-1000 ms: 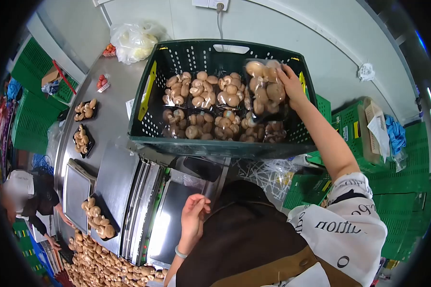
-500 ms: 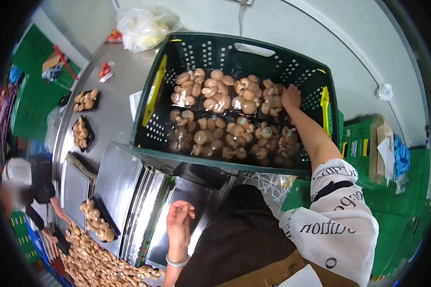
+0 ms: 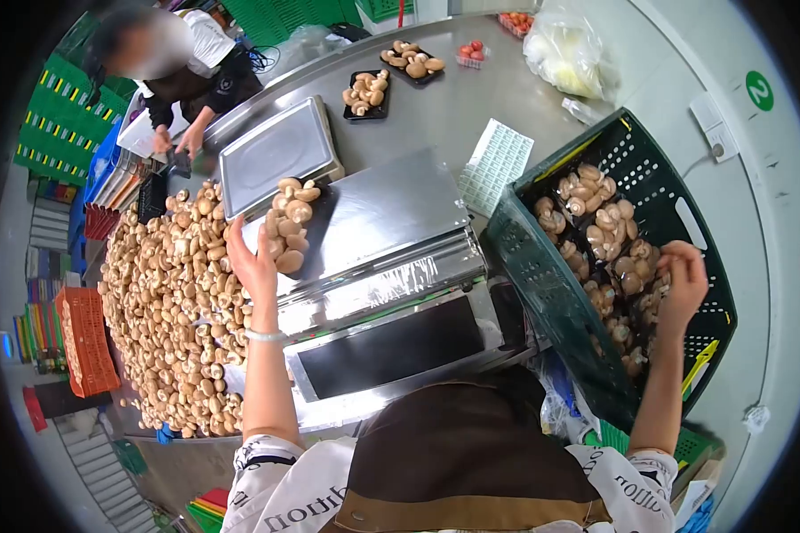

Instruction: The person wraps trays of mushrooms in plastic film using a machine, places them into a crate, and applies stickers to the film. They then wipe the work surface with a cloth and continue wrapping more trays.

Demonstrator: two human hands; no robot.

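My left hand (image 3: 254,266) reaches to the near-left edge of a black tray of mushrooms (image 3: 290,224), with thumb and fingers apart right beside the caps. That tray rests on the metal plate (image 3: 391,209) of a wrapping machine, partly overlapping a scale. Over the right side of a dark green crate (image 3: 551,289), my right hand (image 3: 684,277) hovers with loosely bent fingers and nothing visible in them. Inside the crate lie several film-wrapped packs of mushrooms (image 3: 612,229). A big heap of loose mushrooms (image 3: 178,311) spreads to the left of my left hand.
Behind the machine stand a scale (image 3: 276,147), two filled mushroom trays (image 3: 366,95) and a label sheet (image 3: 496,164). A plastic bag (image 3: 564,53) and a tomato pack (image 3: 472,54) lie farther back. Across the table, a person (image 3: 187,80) handles a dark tray.
My view has swung left. My left hand has gone from in front of the machine to the mushroom tray on it; my right hand has lifted away from the packs in the crate.
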